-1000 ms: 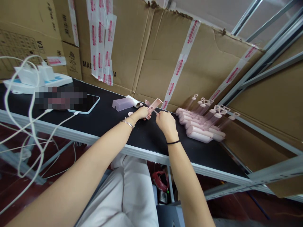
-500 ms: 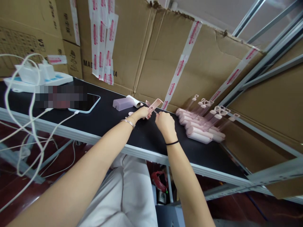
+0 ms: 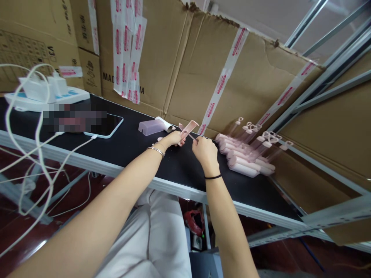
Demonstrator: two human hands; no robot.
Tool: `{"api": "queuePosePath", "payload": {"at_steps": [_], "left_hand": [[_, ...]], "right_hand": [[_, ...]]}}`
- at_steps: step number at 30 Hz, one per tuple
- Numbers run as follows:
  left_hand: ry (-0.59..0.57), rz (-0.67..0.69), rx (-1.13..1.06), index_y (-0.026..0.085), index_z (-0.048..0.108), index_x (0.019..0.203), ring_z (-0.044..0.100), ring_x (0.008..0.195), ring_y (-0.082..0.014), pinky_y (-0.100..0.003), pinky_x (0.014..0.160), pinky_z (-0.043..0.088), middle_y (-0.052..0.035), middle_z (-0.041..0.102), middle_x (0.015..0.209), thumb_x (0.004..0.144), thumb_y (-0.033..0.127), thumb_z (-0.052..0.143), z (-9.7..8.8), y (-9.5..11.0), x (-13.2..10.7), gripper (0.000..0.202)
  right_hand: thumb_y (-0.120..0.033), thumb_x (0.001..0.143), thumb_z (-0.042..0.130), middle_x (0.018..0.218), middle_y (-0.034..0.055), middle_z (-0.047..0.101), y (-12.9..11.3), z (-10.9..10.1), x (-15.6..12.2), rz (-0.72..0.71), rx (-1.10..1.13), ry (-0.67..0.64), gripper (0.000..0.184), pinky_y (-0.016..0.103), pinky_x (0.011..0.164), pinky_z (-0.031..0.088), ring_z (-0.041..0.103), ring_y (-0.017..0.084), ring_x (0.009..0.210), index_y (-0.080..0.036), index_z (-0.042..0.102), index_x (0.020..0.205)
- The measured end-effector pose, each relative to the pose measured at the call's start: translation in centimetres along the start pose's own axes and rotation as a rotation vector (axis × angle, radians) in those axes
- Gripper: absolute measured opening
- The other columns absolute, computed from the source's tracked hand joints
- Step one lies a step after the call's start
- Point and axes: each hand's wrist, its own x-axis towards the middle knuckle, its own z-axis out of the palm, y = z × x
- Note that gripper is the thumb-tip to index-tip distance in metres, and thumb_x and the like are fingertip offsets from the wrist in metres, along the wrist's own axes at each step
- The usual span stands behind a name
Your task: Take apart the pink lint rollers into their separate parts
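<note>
My left hand point(image 3: 172, 138) is closed round a flat pink plastic piece point(image 3: 189, 128) that it holds tilted above the black tabletop point(image 3: 130, 144). Just to its right, my right hand point(image 3: 205, 151) pinches a thin clear rod point(image 3: 191, 137) whose tip meets the pink piece. A row of pink tubes with clear heart-topped sticks point(image 3: 246, 154) lies to the right of my right hand.
A lilac block point(image 3: 150, 127) and a white cylinder point(image 3: 164, 124) lie behind my left hand. A tablet point(image 3: 98, 125) with a white cable, and a power strip point(image 3: 43, 96) with chargers, sit at the left. Taped cardboard point(image 3: 203, 77) walls the back; metal shelf rails run at the right.
My right hand has shifted slightly right along the rod. The left hand and the pink piece have stayed where they were.
</note>
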Motion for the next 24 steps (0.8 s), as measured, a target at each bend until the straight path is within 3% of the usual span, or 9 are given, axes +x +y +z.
{"api": "queuePosePath", "payload": {"at_steps": [6, 15, 24], "left_hand": [[-0.081, 0.109, -0.180, 0.014, 0.050, 0.073, 0.051, 0.046, -0.0073, -0.017, 0.038, 0.030, -0.0029, 0.055, 0.063, 0.084, 0.061, 0.035, -0.5, -0.3, -0.7, 0.051], [-0.144, 0.124, -0.286, 0.014, 0.048, 0.076, 0.050, 0.044, -0.0070, -0.015, 0.035, 0.028, -0.0010, 0.053, 0.061, 0.085, 0.053, 0.041, -0.9, -0.3, -0.7, 0.041], [-0.141, 0.107, -0.337, 0.014, 0.048, 0.071, 0.051, 0.044, -0.0081, -0.015, 0.036, 0.027, -0.0005, 0.051, 0.059, 0.076, 0.056, 0.055, -0.9, 0.3, -1.3, 0.043]], "right_hand": [[-0.032, 0.084, 0.039, 0.086, 0.0085, 0.068, 1.6, -0.7, 0.2, 0.008, 0.120, 0.041, 0.028, 0.030, 0.073, 0.043, 0.062, 0.024, 0.086, -0.022, 0.065, 0.090], [-0.032, 0.082, 0.040, 0.082, 0.0074, 0.069, 2.2, -0.4, 0.6, 0.040, 0.234, 0.175, 0.030, 0.026, 0.069, 0.039, 0.061, 0.020, 0.079, -0.019, 0.066, 0.088], [-0.031, 0.082, 0.040, 0.080, 0.0071, 0.069, 2.4, -0.2, 0.8, 0.055, 0.293, 0.269, 0.029, 0.027, 0.068, 0.039, 0.061, 0.021, 0.076, -0.019, 0.066, 0.088]]}}
